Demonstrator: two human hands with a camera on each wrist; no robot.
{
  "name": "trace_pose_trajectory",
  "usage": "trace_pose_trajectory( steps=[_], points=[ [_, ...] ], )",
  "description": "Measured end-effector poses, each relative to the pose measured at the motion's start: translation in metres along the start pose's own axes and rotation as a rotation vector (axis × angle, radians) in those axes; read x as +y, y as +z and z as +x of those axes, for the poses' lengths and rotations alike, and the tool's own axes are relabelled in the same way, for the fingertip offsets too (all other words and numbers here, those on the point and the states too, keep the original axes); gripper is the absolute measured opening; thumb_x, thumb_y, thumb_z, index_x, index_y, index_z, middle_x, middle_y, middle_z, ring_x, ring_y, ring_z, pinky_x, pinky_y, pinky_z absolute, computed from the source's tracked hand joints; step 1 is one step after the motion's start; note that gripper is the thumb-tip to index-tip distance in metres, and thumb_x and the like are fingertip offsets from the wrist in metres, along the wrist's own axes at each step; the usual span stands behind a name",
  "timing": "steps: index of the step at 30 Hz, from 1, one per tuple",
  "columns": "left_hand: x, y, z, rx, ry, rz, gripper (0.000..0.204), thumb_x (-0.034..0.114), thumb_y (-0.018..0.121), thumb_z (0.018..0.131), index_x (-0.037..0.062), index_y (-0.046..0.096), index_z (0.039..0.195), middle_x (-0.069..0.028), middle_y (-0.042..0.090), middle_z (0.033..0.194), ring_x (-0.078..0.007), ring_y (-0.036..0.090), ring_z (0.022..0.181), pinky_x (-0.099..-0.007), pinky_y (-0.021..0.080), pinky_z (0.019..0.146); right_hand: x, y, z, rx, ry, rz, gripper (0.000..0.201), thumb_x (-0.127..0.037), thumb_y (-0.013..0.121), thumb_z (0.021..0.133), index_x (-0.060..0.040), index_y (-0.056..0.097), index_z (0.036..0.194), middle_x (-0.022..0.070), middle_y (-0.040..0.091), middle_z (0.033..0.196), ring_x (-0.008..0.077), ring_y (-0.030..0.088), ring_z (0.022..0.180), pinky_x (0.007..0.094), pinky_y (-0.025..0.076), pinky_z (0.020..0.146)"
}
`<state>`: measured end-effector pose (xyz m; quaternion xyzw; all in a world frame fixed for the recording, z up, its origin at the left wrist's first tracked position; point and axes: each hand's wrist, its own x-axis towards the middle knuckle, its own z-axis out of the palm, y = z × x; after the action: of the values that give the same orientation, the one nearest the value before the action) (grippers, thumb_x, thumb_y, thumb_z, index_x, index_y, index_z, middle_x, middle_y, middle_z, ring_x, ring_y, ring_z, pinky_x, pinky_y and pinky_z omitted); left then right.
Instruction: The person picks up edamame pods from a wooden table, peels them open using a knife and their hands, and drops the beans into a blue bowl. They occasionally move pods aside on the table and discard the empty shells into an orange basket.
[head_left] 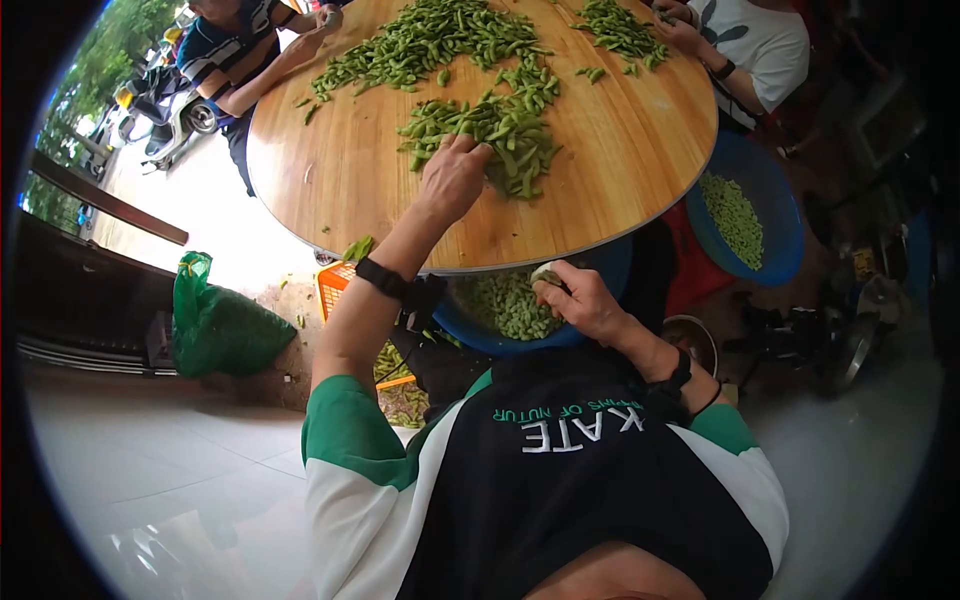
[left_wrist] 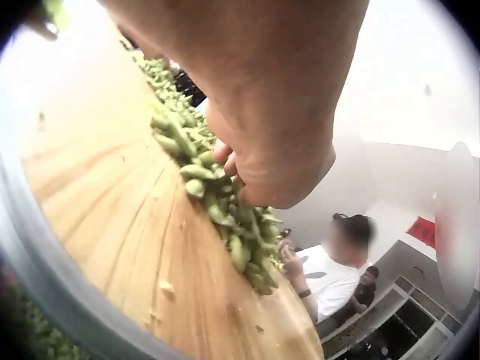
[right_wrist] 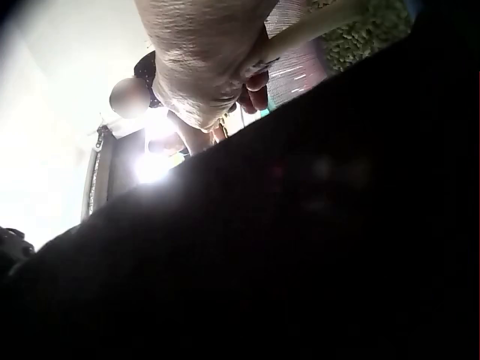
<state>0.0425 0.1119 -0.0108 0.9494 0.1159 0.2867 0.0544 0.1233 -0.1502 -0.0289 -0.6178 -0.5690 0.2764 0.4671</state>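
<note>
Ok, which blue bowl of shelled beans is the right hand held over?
The near blue bowl tucked under the table edge; the right hand hovers above it. The other bowl sits farther right.

I see a heap of green soybean pods [head_left: 500,135] lying loose on the round wooden desk [head_left: 330,180], spread near its middle; the nearest edge of the heap touches my left hand [head_left: 452,178]. In my right hand [head_left: 580,300] I pinch one pale green pod [head_left: 546,273] over a blue plastic basin of shelled green beans [head_left: 505,305] under the desk's rim.
</note>
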Motion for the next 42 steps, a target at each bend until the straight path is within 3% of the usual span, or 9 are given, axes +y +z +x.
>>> trace_pose_trajectory(
  steps=[4,6,8,11,25,31,36,39,42],
  points=[
    [0.003,0.013,-0.014,0.092,-0.180,-0.052,0.018,0.006,0.066,0.073,0.0028,0.063,0.090,-0.0119,0.061,0.083,-0.0288,0.059,0.081,-0.0400,0.048,0.071,-0.009,-0.008,-0.006,-0.039,0.264,0.425,0.029,-0.017,0.051,0.094,0.0012,0.052,0.117,0.0070,0.059,0.077,0.0118,0.055,0.063,0.0255,0.043,0.053],
    [0.004,0.008,-0.026,-0.007,-0.538,-0.541,0.016,0.009,0.068,0.076,-0.0009,0.061,0.087,-0.0086,0.065,0.077,-0.0201,0.061,0.066,-0.0354,0.048,0.060,-0.012,-0.015,-0.001,-0.074,0.332,0.699,0.041,-0.015,0.043,0.096,0.0015,0.040,0.134,0.0079,0.059,0.090,0.0059,0.047,0.062,0.0188,0.038,0.049],
    [0.026,-0.013,-0.035,-0.016,-0.622,-0.632,0.020,0.011,0.069,0.076,-0.0004,0.058,0.088,-0.0126,0.066,0.070,-0.0227,0.063,0.060,-0.0314,0.048,0.055,-0.016,-0.015,0.007,-0.070,0.315,0.742,0.045,-0.015,0.042,0.096,0.0007,0.035,0.138,0.0084,0.057,0.091,0.0067,0.048,0.065,0.0189,0.039,0.048],
    [0.055,-0.032,-0.046,-0.094,-0.862,-1.170,0.012,0.006,0.068,0.082,0.0020,0.057,0.084,-0.0070,0.066,0.071,-0.0095,0.058,0.058,-0.0203,0.040,0.050,-0.013,-0.010,0.019,-0.011,0.320,0.923,0.043,-0.015,0.043,0.098,-0.0003,0.036,0.137,0.0084,0.057,0.090,0.0082,0.048,0.064,0.0190,0.038,0.047],
    [0.093,-0.034,-0.070,-0.179,-0.721,-1.323,0.014,0.001,0.067,0.081,0.0006,0.061,0.094,-0.0033,0.066,0.075,-0.0078,0.058,0.065,-0.0209,0.045,0.060,-0.009,-0.007,0.021,-0.124,0.338,1.217,0.034,-0.015,0.045,0.098,-0.0019,0.043,0.129,0.0075,0.056,0.086,0.0065,0.043,0.057,0.0178,0.037,0.043],
    [0.094,-0.013,-0.083,0.030,-0.510,-1.093,0.021,-0.002,0.066,0.082,-0.0004,0.062,0.102,-0.0039,0.065,0.080,-0.0097,0.059,0.069,-0.0223,0.046,0.062,-0.013,-0.004,0.020,-0.002,0.428,1.199,0.032,-0.013,0.046,0.097,-0.0036,0.048,0.127,0.0064,0.055,0.083,0.0064,0.042,0.054,0.0176,0.037,0.043],
    [0.083,-0.020,-0.079,-0.273,-0.770,-2.059,0.026,0.002,0.065,0.085,0.0007,0.059,0.110,-0.0043,0.066,0.082,-0.0122,0.060,0.067,-0.0243,0.047,0.057,-0.010,-0.015,0.018,-0.179,0.363,1.337,0.032,-0.013,0.047,0.096,-0.0057,0.050,0.128,0.0054,0.054,0.082,0.0059,0.039,0.053,0.0171,0.037,0.042],
    [0.090,-0.017,-0.079,-0.316,-0.761,-2.357,0.028,0.003,0.064,0.085,0.0011,0.059,0.112,-0.0030,0.065,0.086,-0.0124,0.060,0.066,-0.0247,0.046,0.054,-0.010,-0.013,0.015,-0.224,0.341,1.518,0.031,-0.012,0.048,0.096,-0.0054,0.050,0.127,0.0051,0.053,0.081,0.0056,0.038,0.052,0.0168,0.035,0.041],
    [0.093,-0.021,-0.075,-0.271,-0.857,-2.204,0.026,0.002,0.064,0.085,0.0016,0.059,0.110,-0.0056,0.065,0.087,-0.0175,0.061,0.063,-0.0286,0.046,0.052,-0.008,-0.009,0.014,-0.155,0.341,1.600,0.027,-0.014,0.048,0.096,-0.0047,0.054,0.121,0.0054,0.055,0.083,0.0052,0.039,0.055,0.0159,0.034,0.042]
  ],
)
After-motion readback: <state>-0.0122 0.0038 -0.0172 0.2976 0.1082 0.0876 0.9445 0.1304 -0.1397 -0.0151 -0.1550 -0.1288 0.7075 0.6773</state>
